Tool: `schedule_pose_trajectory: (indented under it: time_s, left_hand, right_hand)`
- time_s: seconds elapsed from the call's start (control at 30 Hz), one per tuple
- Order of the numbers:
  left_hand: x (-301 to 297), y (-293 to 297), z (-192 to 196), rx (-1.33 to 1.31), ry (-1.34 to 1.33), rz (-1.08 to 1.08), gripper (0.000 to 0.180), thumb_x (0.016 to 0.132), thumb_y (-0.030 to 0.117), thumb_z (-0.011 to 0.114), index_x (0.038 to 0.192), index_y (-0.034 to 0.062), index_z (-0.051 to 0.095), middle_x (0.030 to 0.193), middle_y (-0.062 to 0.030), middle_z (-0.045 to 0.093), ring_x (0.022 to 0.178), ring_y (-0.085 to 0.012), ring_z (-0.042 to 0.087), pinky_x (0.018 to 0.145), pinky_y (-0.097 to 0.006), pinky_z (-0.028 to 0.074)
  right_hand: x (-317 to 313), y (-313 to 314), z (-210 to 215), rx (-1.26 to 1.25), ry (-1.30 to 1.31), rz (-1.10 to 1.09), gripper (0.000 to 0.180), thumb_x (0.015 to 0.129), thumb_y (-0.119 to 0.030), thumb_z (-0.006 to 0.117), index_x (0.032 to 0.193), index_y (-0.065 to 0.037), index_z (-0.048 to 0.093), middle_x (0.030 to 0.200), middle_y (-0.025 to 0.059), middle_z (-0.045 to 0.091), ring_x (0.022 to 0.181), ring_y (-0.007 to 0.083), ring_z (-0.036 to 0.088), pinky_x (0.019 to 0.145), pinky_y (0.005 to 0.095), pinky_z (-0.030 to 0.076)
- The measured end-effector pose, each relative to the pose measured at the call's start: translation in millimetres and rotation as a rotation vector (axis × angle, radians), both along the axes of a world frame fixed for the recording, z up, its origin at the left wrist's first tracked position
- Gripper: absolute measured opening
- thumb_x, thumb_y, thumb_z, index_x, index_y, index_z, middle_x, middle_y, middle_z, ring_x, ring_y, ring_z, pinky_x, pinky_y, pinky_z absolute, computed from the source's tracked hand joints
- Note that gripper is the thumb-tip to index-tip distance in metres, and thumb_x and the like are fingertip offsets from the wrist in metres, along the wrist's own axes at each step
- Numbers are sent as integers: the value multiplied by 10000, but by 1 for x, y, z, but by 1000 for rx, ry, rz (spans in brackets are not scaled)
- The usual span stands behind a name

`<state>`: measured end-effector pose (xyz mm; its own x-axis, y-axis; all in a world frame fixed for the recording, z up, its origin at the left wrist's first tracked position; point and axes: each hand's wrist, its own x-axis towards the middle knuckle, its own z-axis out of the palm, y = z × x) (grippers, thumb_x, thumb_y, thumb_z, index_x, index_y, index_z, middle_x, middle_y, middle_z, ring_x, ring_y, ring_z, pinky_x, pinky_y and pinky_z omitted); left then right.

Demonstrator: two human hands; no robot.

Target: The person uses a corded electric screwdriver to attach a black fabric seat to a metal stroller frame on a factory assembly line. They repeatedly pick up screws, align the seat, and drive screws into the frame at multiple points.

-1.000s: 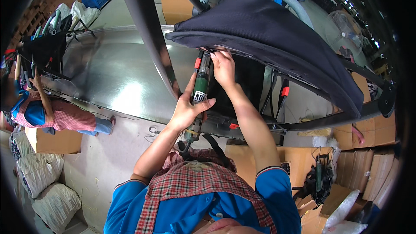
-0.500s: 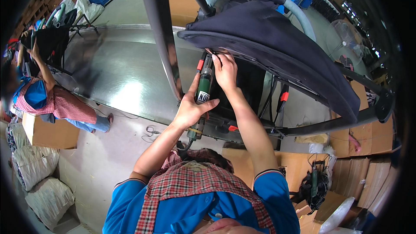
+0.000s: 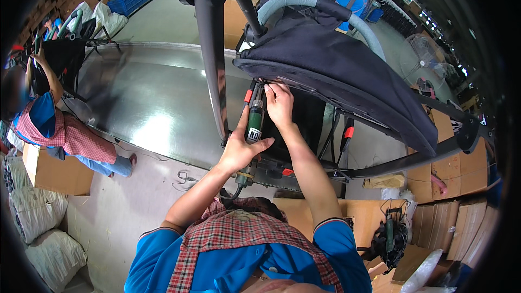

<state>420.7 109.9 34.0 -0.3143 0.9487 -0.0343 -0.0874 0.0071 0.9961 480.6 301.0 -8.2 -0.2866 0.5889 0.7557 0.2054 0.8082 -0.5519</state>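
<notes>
A green electric screwdriver (image 3: pixel 254 121) with a clear and black front end lies in my left hand (image 3: pixel 239 151); the index finger runs along its body and the thumb sticks out to the right. Its tip points up to the lower edge of a dark navy canopy (image 3: pixel 325 70) on a stroller frame. At that edge, right beside the tip, my right hand (image 3: pixel 280 104) has its fingers bent in a pinch. What the fingertips grip is hidden by the canopy. Beside the screwdriver shows a red clip (image 3: pixel 248 96) on a black frame tube (image 3: pixel 212 65).
The stroller lies over a shiny metal-topped table (image 3: pixel 135 97). A co-worker (image 3: pixel 59 125) in a checked apron stands at the left. Cardboard boxes (image 3: pixel 461 168) and a second green screwdriver (image 3: pixel 389 233) are at the right. A cord (image 3: pixel 236 192) hangs from my screwdriver.
The view has shifted, so the stroller and table sit a little lower in it. Both hands keep the same places at the canopy edge, with the screwdriver still in my left hand.
</notes>
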Motion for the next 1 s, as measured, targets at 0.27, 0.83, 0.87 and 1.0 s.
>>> schedule_pose_trajectory:
  time_s: [0.27,0.83,0.87,1.0]
  left_hand:
    - [0,0,-4,-22,19,-1,1070,820,107,816,1604,46,90,972,-46,644,682,-111,609,521,-266,526]
    - [2,-1,-2,-4,34,13,1079,814,121,823,1605,49,93,989,-51,643,705,-118,615,544,-268,534]
    - [2,0,-2,7,35,17,1079,814,118,824,1605,49,93,994,-51,645,707,-117,616,545,-267,534]
    - [3,2,-6,-6,52,24,1084,811,109,827,1605,49,92,1001,-53,649,704,-114,617,545,-265,533]
  right_hand:
    - [-1,0,0,10,-39,-46,147,904,-84,659,1012,-3,718,994,164,716,929,364,675,841,407,531]
    - [-10,-10,0,-227,130,-72,162,905,-108,691,973,33,730,964,173,740,905,290,715,852,344,526]
    - [-10,-10,1,-219,128,-88,157,900,-104,695,966,34,732,954,173,742,902,290,717,848,343,529]
    - [-10,-3,-4,-95,139,-86,123,858,-93,716,931,3,740,949,144,741,897,323,697,838,382,541]
